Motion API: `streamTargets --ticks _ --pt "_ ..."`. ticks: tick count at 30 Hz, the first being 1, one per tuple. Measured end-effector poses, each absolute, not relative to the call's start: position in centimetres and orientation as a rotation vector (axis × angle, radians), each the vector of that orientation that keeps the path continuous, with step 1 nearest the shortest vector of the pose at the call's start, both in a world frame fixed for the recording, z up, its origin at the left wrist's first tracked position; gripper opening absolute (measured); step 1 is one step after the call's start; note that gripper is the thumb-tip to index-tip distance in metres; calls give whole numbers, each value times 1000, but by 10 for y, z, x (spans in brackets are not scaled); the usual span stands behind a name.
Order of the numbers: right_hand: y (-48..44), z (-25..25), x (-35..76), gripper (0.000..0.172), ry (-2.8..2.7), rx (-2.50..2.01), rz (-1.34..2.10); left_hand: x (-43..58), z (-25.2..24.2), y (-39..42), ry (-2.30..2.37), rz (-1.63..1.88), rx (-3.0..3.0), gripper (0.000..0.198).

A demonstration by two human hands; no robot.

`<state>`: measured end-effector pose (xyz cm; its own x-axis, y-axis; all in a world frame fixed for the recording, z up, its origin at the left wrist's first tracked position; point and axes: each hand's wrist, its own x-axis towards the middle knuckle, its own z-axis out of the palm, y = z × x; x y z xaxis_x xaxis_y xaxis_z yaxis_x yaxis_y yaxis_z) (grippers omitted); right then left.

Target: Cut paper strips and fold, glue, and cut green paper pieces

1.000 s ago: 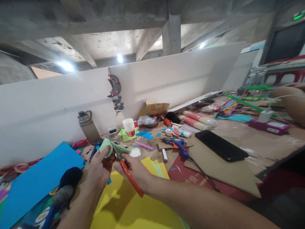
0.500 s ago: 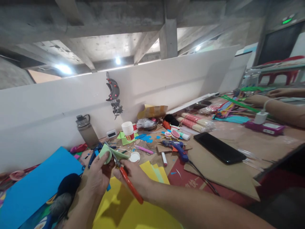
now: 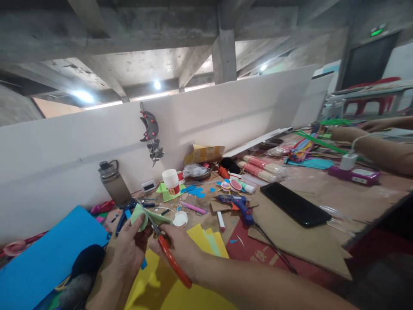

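Observation:
My left hand point(image 3: 131, 241) is closed on a piece of light green paper point(image 3: 139, 216), with the thumb pressed on its face. Beside it my right hand point(image 3: 179, 245) grips orange-handled scissors point(image 3: 172, 260). The scissor blades lie at the green paper, which extends on both sides of them. How far apart the blades are, I cannot tell. Below both hands lie yellow sheets point(image 3: 161, 286), and a blue sheet point(image 3: 54, 254) is to the left.
A glue gun point(image 3: 237, 204), a black phone point(image 3: 295, 204) and cardboard point(image 3: 306, 247) lie to the right. Behind are a bottle point(image 3: 114, 183), paper cups point(image 3: 171, 178) and blue paper scraps point(image 3: 193, 190). Another person's arm point(image 3: 371, 148) rests at far right near a purple power strip point(image 3: 355, 175).
The view has shifted slightly, so most things sit a little further left. Both hands keep hold of the green paper and the scissors, in nearly the same pose.

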<state>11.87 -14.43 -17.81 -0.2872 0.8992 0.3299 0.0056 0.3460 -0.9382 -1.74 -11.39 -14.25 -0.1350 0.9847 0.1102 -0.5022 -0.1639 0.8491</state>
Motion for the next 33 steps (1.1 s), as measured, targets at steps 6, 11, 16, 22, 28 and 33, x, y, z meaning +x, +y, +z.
streamTargets --ticks 6,11,16,22,28,33 --pt "-149 -173 121 38 -1638 -862 1088 -18 -138 -115 833 1578 857 33" --pt "-155 -158 127 42 -1725 -873 1137 -25 -129 -113 807 1657 900 28" --pt "-151 -151 135 37 -1901 -1058 1066 -50 -116 -106 928 1875 797 24" --pt "-158 -139 142 39 -2029 -1248 916 -70 -91 -116 958 2116 719 15" --pt "-178 -139 131 39 -2463 -1593 367 -72 -85 -123 905 2205 794 20" --pt "-197 -142 129 43 -2812 -1433 133 -70 -89 -119 884 2099 796 22"
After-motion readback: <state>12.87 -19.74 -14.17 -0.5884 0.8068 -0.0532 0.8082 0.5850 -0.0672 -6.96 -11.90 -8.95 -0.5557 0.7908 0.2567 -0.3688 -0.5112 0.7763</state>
